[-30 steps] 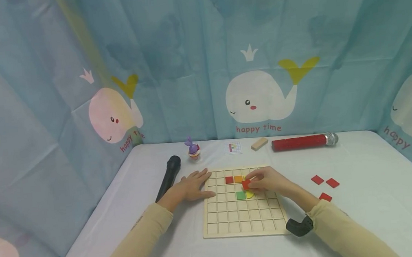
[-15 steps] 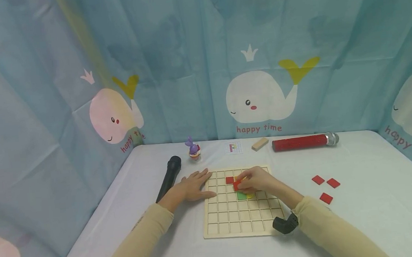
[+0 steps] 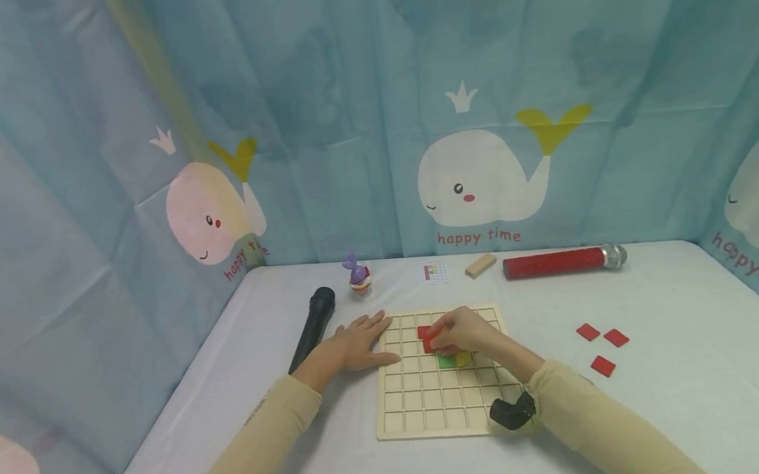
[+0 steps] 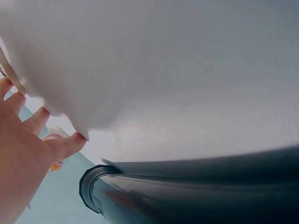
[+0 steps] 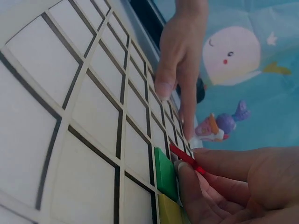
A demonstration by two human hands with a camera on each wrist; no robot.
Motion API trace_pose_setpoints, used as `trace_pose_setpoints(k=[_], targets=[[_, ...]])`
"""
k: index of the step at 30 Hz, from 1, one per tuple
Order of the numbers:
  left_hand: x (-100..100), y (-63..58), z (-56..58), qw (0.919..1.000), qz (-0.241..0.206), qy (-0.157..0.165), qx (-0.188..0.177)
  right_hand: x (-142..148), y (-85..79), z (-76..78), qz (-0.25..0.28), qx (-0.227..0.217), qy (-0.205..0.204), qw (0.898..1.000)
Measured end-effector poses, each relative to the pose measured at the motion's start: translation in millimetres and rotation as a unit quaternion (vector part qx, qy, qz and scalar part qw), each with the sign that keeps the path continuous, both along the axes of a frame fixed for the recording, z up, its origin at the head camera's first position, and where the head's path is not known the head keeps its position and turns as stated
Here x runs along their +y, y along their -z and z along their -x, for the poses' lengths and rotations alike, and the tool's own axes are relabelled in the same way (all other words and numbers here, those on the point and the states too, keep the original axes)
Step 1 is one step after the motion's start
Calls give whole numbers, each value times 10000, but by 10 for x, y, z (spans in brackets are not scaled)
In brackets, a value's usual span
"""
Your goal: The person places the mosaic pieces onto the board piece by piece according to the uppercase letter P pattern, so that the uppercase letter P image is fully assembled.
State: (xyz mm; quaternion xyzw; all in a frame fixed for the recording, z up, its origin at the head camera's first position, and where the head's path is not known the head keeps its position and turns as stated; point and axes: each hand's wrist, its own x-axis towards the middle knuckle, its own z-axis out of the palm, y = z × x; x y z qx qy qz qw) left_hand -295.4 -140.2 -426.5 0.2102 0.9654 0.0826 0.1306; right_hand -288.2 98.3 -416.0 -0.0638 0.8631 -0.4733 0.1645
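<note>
My right hand (image 3: 462, 333) pinches a red square tile (image 5: 187, 157) between thumb and fingers, low over the wooden grid board (image 3: 436, 419). Just beyond it a second red tile (image 3: 424, 332) lies in a cell. A green tile (image 5: 165, 173) and a yellow tile (image 5: 169, 209) sit side by side in cells below my right fingers. The orange tile is hidden behind that hand. My left hand (image 3: 362, 344) rests with spread fingers on the board's left edge, its thumb over the outer cells.
A black microphone (image 3: 313, 325) lies left of my left hand. At the back stand a purple figurine (image 3: 359, 275), a small grid card (image 3: 432, 273), a wooden block (image 3: 480, 265) and a red microphone (image 3: 558, 262). Several loose red tiles (image 3: 604, 366) lie to the right.
My right hand has moved left over the board with the red tile, from the yellow tile to just in front of the placed red tile. My left hand stays put.
</note>
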Motion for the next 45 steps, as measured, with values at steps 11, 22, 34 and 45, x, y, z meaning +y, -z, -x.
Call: trace_pose_setpoints(k=[11, 22, 34, 45], targets=[[15, -15, -9, 10000, 32, -29, -10, -35, -26, -20, -83, 83, -25, 9999], [19, -28, -34, 10000, 7, -62, -64, -29, -13, -15, 69, 61, -87, 9999], [29, -43, -40, 10000, -1, -68, -66, 179, -13, 64, 748, 301, -666, 9945], [19, -40, -30, 9999, 22, -84, -59, 562, -69, 95, 863, 127, -486, 9950]])
